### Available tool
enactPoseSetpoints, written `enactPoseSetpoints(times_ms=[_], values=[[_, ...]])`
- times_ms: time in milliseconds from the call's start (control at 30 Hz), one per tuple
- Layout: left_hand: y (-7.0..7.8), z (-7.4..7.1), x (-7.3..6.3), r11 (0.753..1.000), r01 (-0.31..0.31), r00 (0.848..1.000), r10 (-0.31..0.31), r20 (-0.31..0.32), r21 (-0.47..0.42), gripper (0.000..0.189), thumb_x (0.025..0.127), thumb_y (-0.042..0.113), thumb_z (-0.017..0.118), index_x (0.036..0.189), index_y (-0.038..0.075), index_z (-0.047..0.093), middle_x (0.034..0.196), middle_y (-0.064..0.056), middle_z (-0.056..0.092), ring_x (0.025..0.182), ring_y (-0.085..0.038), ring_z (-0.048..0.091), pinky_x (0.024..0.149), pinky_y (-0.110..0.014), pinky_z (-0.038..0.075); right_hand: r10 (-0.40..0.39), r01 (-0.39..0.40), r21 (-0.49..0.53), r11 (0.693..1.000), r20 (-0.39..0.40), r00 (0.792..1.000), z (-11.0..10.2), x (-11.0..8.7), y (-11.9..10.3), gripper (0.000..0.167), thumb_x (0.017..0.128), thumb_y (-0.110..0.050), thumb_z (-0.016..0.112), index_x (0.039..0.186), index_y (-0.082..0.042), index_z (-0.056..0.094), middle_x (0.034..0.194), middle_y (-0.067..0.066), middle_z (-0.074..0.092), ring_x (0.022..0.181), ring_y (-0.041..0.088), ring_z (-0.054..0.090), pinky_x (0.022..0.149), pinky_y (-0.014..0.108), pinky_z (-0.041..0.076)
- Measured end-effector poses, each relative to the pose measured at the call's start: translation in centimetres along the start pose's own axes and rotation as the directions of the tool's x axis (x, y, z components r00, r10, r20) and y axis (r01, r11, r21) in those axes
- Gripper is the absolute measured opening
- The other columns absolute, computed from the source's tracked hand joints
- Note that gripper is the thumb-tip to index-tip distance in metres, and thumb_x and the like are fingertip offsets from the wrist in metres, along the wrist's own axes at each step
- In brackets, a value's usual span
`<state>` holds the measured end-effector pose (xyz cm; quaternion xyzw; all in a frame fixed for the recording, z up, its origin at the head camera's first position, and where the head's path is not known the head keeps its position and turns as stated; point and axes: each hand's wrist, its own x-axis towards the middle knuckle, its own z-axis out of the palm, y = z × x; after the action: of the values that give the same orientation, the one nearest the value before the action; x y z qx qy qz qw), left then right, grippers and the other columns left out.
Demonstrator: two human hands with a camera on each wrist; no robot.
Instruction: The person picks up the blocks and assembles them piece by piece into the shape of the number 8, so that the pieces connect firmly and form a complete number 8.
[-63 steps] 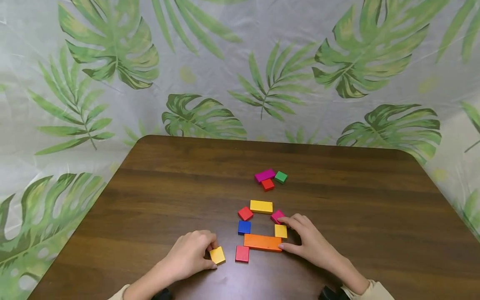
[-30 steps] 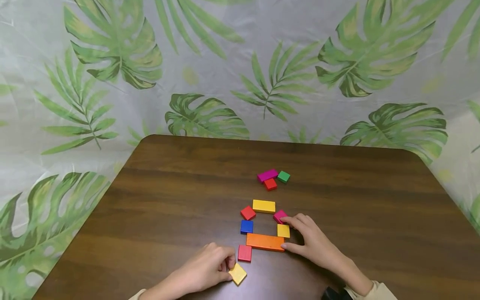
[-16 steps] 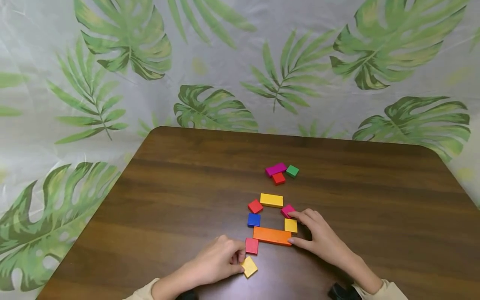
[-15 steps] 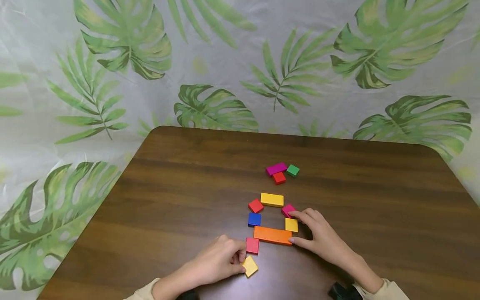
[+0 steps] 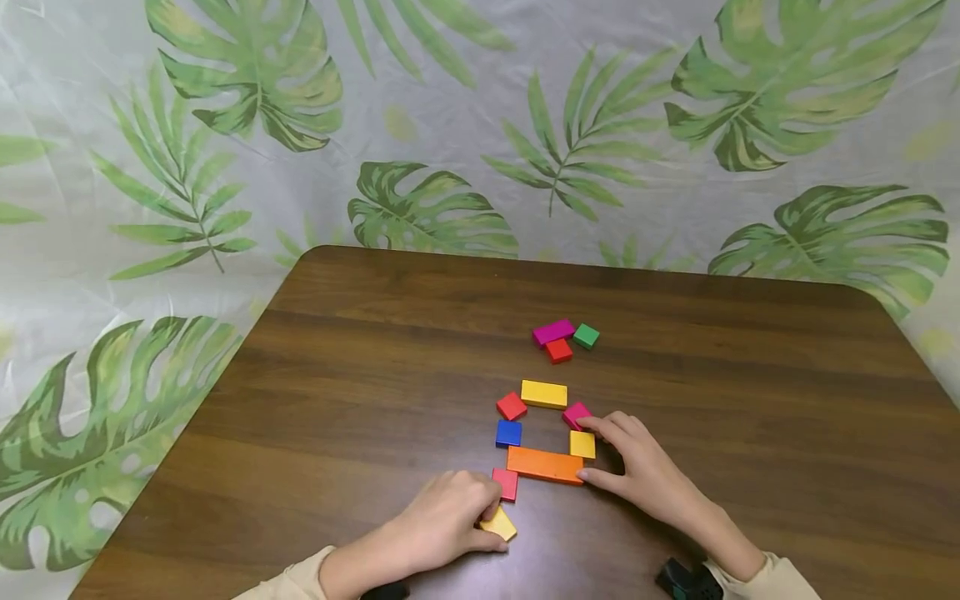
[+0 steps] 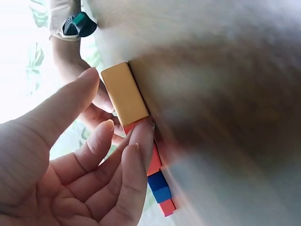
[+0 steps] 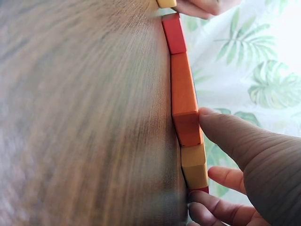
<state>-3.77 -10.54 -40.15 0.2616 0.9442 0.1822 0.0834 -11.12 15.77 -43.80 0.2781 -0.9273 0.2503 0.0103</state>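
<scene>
In the head view my left hand (image 5: 446, 517) holds a small yellow block (image 5: 498, 525) between thumb and fingers, low on the table. Seen from the left wrist, this yellow block (image 6: 124, 94) lies close to the thumb tip, with a fingertip against its end. A red block (image 5: 506, 484) sits just beyond it. My right hand (image 5: 645, 467) rests with its thumb on the right end of the long orange block (image 5: 545, 465) and its index finger on a magenta block (image 5: 577, 415). Another yellow block (image 5: 582, 444) lies between those two fingers.
A blue block (image 5: 508, 433), a tilted red block (image 5: 512, 406) and a long yellow block (image 5: 543, 393) continue the loop. Farther back lie a long magenta block (image 5: 553, 332), a red block (image 5: 558, 351) and a green block (image 5: 586, 336) on the brown table (image 5: 360, 358).
My left hand has carried the yellow block right to just below the red block; its thumb has since shifted along the block's near side. My right hand stays at the orange and magenta blocks.
</scene>
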Motion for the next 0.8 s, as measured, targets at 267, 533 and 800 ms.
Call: enactPoseSetpoints(times_ms=[267,533,800], values=[[0.2,0.08,-0.05,0.997,-0.01,1.0,0.012,-0.027,0.071,0.044,0.067,0.042,0.081,0.06,0.017,0.046,0.056,0.012,0.034,0.051,0.0,0.031,0.047,-0.014,0.023,0.003,-0.003,0.001,1.0,0.001,1.0,-0.09,0.0,-0.14,0.058,0.075,-0.039,0.076,0.125,-0.016,0.058,0.099,-0.008,0.055,0.095,0.008,0.046,0.079,0.031,0.048],[0.3,0.37,-0.1,0.997,0.016,0.998,-0.011,-0.062,0.078,0.045,0.067,0.041,0.081,0.058,0.018,0.044,0.056,0.012,0.033,0.05,0.0,0.031,0.044,-0.014,0.023,0.001,-0.001,-0.001,1.0,0.008,1.0,-0.06,-0.03,-0.19,0.058,0.076,-0.039,0.076,0.126,-0.016,0.057,0.099,-0.009,0.055,0.095,0.008,0.045,0.078,0.029,0.048],[0.25,0.3,0.07,0.996,0.028,0.998,-0.023,-0.064,0.083,0.045,0.066,0.042,0.081,0.058,0.018,0.045,0.055,0.013,0.034,0.049,0.0,0.031,0.043,-0.015,0.024,0.018,-0.018,0.0,1.0,0.017,1.0,-0.17,0.01,-0.32,0.058,0.076,-0.043,0.074,0.126,-0.018,0.057,0.099,-0.01,0.054,0.094,0.007,0.044,0.077,0.027,0.047]])
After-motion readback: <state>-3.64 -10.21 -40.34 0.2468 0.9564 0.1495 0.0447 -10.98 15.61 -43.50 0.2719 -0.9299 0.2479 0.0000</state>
